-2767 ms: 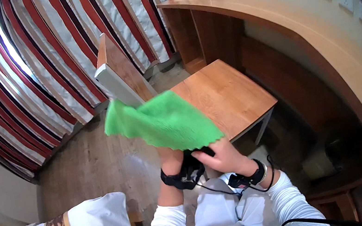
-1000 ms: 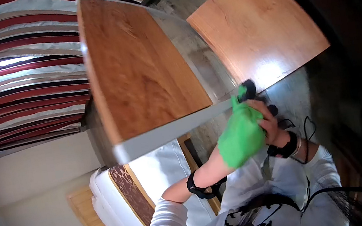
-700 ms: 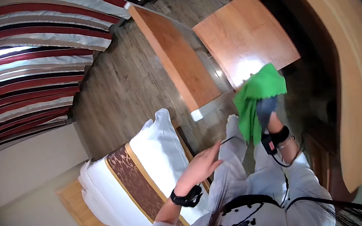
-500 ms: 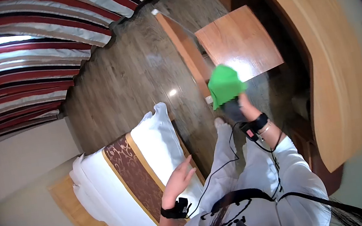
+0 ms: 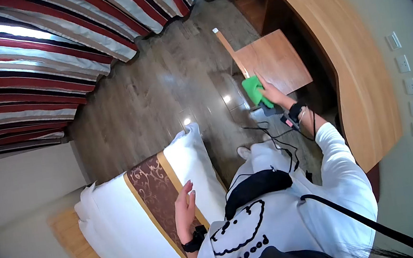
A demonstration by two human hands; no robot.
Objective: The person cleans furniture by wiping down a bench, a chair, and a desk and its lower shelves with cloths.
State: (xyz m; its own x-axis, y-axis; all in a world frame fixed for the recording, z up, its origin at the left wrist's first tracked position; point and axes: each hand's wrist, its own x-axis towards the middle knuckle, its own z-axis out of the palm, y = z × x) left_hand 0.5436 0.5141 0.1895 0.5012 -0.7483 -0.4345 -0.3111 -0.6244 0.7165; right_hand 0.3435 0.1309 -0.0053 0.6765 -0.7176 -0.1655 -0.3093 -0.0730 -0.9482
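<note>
A green cloth [image 5: 253, 90] is in my right hand [image 5: 271, 92], at the near end of the wooden chair's backrest [image 5: 230, 49]. The cloth appears to touch that end. Something dark grey [image 5: 268, 109] hangs just below the cloth, partly hidden by the hand. To the right of the backrest is the chair's brown seat [image 5: 281, 59], reflecting light. My left hand [image 5: 184, 211] is off to the left above the bed [image 5: 117, 211], fingers stretched out and holding nothing. Both wrists wear black straps, with a cable running by the right one.
A long curved wooden desk [image 5: 365, 84] runs along the right wall, over the chair's far side. Striped curtains [image 5: 48, 72] hang at upper left. A brown patterned runner [image 5: 154, 190] crosses the bed. Loose black cables [image 5: 278, 142] hang beside my legs. Wall sockets [image 5: 403, 64] are at right.
My right hand and the green cloth have moved forward to the backrest's near end. The backrest now appears nearly edge-on from above. My left hand stays over the bed, and the view has shifted.
</note>
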